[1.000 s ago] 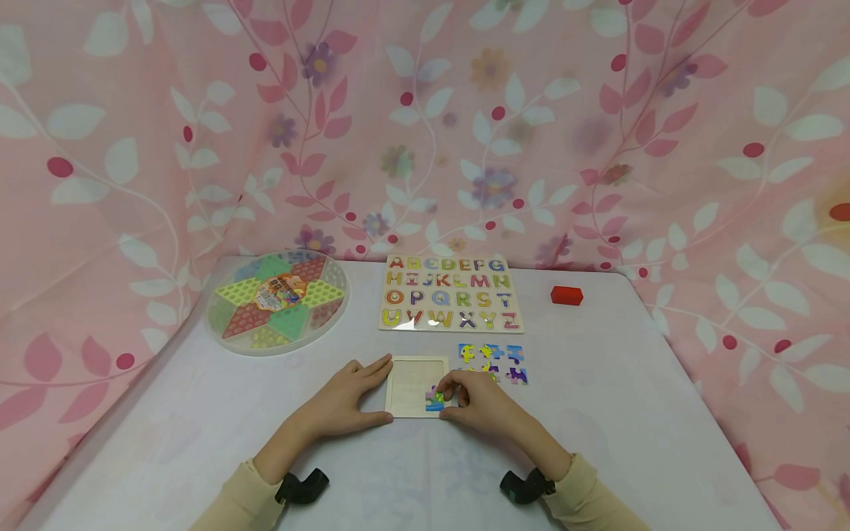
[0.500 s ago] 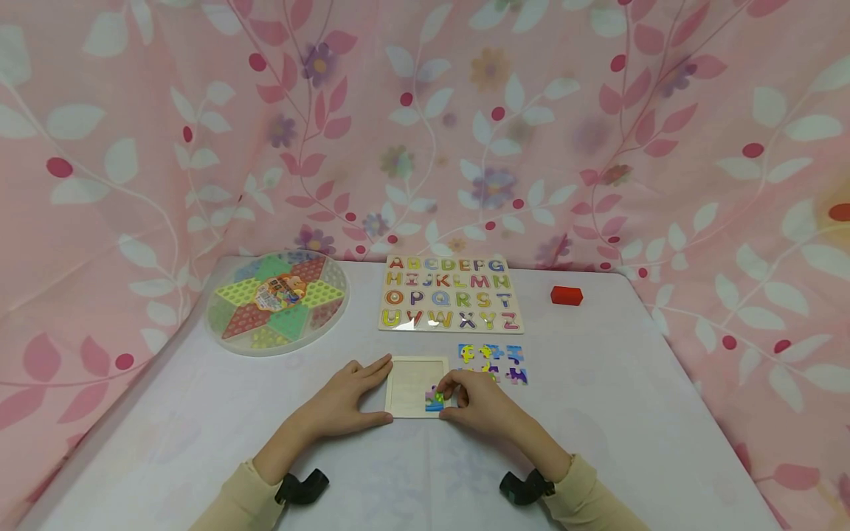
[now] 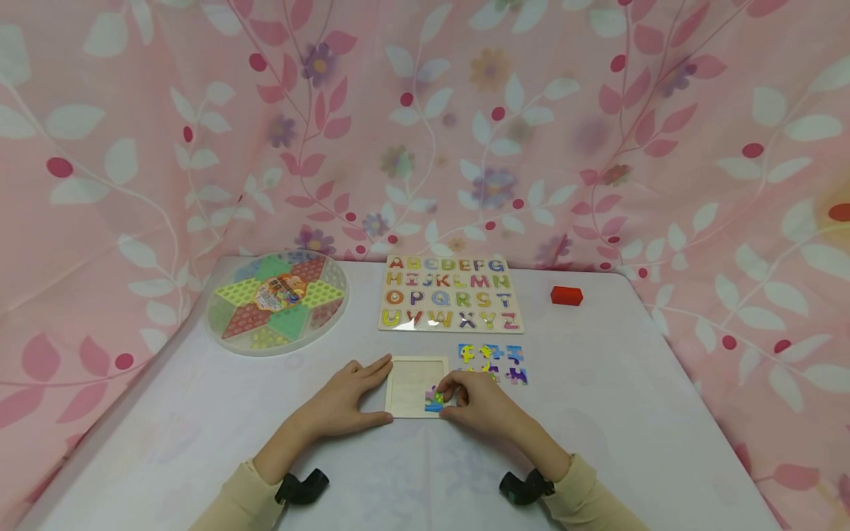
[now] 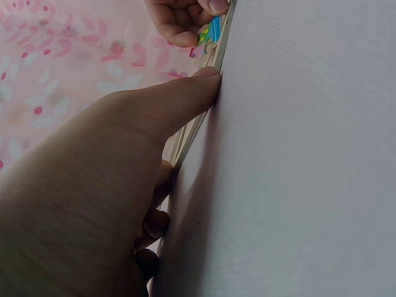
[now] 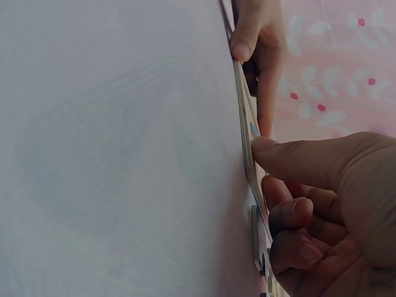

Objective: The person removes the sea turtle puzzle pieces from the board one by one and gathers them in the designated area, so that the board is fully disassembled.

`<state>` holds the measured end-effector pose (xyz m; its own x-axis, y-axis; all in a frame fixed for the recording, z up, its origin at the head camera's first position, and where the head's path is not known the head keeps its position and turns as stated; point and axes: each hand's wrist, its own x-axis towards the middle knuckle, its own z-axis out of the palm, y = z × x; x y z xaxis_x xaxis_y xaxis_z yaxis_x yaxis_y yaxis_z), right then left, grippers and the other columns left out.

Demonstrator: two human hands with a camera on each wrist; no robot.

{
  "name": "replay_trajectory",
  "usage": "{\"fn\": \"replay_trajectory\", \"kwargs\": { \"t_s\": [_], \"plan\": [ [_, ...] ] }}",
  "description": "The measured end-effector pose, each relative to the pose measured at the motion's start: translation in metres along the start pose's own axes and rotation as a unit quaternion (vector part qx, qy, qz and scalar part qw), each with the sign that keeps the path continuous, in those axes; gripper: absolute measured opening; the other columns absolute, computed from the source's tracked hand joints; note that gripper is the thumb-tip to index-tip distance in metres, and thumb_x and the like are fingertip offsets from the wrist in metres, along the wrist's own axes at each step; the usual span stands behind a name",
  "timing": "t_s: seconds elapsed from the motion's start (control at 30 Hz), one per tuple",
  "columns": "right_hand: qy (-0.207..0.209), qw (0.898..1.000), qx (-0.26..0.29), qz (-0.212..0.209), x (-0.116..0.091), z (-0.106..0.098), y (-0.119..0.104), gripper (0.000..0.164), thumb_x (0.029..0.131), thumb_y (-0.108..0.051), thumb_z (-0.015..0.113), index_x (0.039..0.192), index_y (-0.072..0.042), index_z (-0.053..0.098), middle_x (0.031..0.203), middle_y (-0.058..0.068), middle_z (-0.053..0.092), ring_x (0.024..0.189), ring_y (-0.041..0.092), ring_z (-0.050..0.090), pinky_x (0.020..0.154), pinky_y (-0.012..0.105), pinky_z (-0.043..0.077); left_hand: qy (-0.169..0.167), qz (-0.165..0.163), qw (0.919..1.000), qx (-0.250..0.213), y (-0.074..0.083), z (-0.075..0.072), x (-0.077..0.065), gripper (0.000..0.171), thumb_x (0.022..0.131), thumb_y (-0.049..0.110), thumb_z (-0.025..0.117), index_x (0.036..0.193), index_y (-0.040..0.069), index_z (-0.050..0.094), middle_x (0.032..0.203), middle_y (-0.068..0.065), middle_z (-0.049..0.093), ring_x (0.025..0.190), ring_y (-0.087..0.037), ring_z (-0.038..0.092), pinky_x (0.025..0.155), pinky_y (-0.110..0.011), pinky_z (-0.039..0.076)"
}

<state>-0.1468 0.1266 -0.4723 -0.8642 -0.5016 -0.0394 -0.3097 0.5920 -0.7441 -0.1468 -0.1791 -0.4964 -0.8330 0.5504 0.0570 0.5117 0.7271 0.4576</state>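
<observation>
A square wooden puzzle tray point(image 3: 406, 385) lies on the table, its floor bare but for the lower right corner. In that corner sits a jigsaw piece point(image 3: 434, 405) coloured purple, green and blue. My right hand point(image 3: 481, 402) has curled fingers and thumb at this piece and the tray's right rim; its fingertips partly cover the piece. Stretched along the tray's left side, my left hand point(image 3: 341, 400) rests its thumb at the near corner and its fingers at the far corner. In the left wrist view, the left thumb point(image 4: 198, 93) touches the tray's edge.
Several loose jigsaw pieces point(image 3: 515, 354) lie right of the tray, some partly behind the right hand. An alphabet board point(image 3: 451, 290) lies beyond them. A round game board point(image 3: 279, 302) is at the back left, a red block point(image 3: 567, 296) at the back right.
</observation>
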Motion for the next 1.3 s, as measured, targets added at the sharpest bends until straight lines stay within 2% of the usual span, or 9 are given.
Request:
{"fn": "replay_trajectory", "kwargs": {
  "t_s": [0.4, 0.67, 0.87, 1.1, 1.3],
  "plan": [
    [0.017, 1.000, -0.001, -0.001, -0.001, 0.000, 0.001, 0.023, 0.091, -0.013, 0.084, 0.112, -0.013, 0.074, 0.092, -0.009, 0.067, 0.069, 0.008, 0.052, 0.061, 0.021, 0.044, -0.001, 0.003, 1.0000, 0.005, -0.001, 0.001, 0.000, 0.093, 0.091, 0.063, 0.075, 0.163, 0.013, 0.044, 0.171, 0.001, 0.037, 0.098, -0.008, 0.042, 0.083, -0.028, 0.041],
    [0.064, 0.998, -0.001, 0.011, -0.011, -0.021, 0.008, 0.025, 0.093, -0.016, 0.084, 0.116, -0.014, 0.074, 0.096, -0.008, 0.067, 0.075, 0.011, 0.055, 0.064, 0.022, 0.047, -0.002, 0.001, 1.0000, -0.001, 0.001, -0.001, 0.001, 0.093, 0.091, 0.061, 0.076, 0.163, 0.012, 0.044, 0.171, 0.001, 0.037, 0.097, -0.009, 0.041, 0.083, -0.029, 0.041],
    [0.112, 0.994, -0.003, 0.016, -0.029, -0.044, 0.028, 0.026, 0.093, -0.016, 0.083, 0.117, -0.013, 0.074, 0.097, -0.004, 0.069, 0.077, 0.014, 0.056, 0.065, 0.023, 0.048, -0.005, -0.001, 1.0000, 0.000, 0.000, -0.002, 0.000, 0.093, 0.091, 0.061, 0.076, 0.163, 0.013, 0.043, 0.172, 0.001, 0.036, 0.097, -0.009, 0.041, 0.083, -0.029, 0.041],
    [0.155, 0.986, -0.015, 0.054, -0.059, -0.065, 0.056, 0.030, 0.093, -0.019, 0.084, 0.120, -0.013, 0.074, 0.102, -0.002, 0.069, 0.081, 0.014, 0.057, 0.068, 0.023, 0.048, -0.004, 0.001, 1.0000, -0.002, 0.000, -0.002, 0.000, 0.092, 0.091, 0.061, 0.076, 0.163, 0.012, 0.043, 0.172, 0.001, 0.036, 0.098, -0.009, 0.042, 0.084, -0.030, 0.041],
    [0.147, 0.988, -0.024, 0.050, -0.082, -0.071, 0.075, 0.025, 0.092, -0.013, 0.084, 0.115, -0.009, 0.075, 0.093, -0.002, 0.067, 0.077, 0.008, 0.053, 0.067, 0.024, 0.046, -0.004, 0.003, 1.0000, 0.000, 0.000, -0.002, 0.000, 0.093, 0.091, 0.060, 0.076, 0.163, 0.011, 0.043, 0.172, 0.000, 0.036, 0.097, -0.009, 0.041, 0.084, -0.030, 0.041]
  ]
}}
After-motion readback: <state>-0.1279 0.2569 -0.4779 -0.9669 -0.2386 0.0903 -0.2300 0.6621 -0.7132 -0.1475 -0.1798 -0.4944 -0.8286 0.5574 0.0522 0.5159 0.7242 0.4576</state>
